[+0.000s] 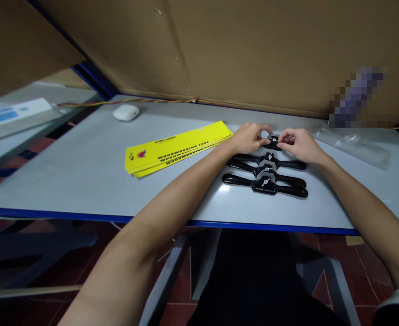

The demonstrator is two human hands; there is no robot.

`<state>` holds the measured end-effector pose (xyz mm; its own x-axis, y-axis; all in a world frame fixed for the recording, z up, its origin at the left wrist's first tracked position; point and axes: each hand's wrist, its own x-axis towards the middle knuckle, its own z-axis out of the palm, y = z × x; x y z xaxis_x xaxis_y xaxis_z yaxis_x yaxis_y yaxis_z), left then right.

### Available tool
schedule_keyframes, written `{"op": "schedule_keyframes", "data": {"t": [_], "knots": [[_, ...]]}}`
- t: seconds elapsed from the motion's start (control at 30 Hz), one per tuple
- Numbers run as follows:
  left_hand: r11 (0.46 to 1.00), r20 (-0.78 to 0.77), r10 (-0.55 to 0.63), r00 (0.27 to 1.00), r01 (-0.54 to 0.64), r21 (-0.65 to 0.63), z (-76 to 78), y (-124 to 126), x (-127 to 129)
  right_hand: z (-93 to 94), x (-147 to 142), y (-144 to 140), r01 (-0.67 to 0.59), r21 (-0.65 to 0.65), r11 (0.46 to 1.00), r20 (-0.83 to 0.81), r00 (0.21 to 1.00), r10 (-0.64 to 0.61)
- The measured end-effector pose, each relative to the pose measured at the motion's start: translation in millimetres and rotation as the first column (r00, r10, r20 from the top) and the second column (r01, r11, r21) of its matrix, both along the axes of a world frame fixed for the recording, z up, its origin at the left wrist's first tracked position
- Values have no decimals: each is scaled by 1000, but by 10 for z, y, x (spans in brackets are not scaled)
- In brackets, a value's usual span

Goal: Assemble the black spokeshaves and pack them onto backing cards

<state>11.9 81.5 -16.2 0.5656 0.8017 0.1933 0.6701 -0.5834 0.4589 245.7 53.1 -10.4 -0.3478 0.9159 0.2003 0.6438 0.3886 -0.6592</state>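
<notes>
Left hand (250, 137): I see it pinched shut on the black spokeshave (274, 141).
Right hand (299, 144): gripping its other end.
At 6 o'clock: 3 more spokeshaves (265, 174).
At 9 o'clock: yellow cards (175, 147).

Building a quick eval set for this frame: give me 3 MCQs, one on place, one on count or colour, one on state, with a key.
1. Where does the stack of yellow cards lie?
A. left of the hands, on the table
B. on the floor
C. on top of the black tools

2. How many black spokeshaves lie free in front of the hands?
A. one
B. three
C. six

3. What are the two hands doing?
A. resting flat, apart
B. both on one black spokeshave
C. lifting the white mouse

Key:
1 A, the cards sit on the grey table, left of the left hand.
2 B, three free spokeshaves lie in a row.
3 B, left hand and right hand meet on the rear spokeshave; the white mouse lies untouched.
</notes>
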Motion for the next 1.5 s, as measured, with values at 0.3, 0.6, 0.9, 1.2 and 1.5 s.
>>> {"op": "schedule_keyframes", "data": {"t": [0.3, 0.6, 0.9, 1.2, 1.5], "knots": [[1000, -12, 12, 1000, -12, -10, 10, -7, 8, -12, 0, 7, 2, 3, 1000, -2, 1000, -2], [1000, -17, 17, 1000, -17, -10, 12, -20, 10, 18, -25, -28, 0, -4, 1000, -10, 1000, 0], [999, -63, 45, 997, -45, -5, 52, -23, 24, 48, 32, -14, -79, 35, 996, 91, 993, 76], [995, -85, 19, 996, -10, 104, -40, 28, 1, 43, 74, -44, -34, 102, 994, 423, 906, -12], [997, -210, 43, 977, -28, 73, 81, -118, 35, 61, 45, -71, 10, 198, 980, 544, 830, -118]]}}
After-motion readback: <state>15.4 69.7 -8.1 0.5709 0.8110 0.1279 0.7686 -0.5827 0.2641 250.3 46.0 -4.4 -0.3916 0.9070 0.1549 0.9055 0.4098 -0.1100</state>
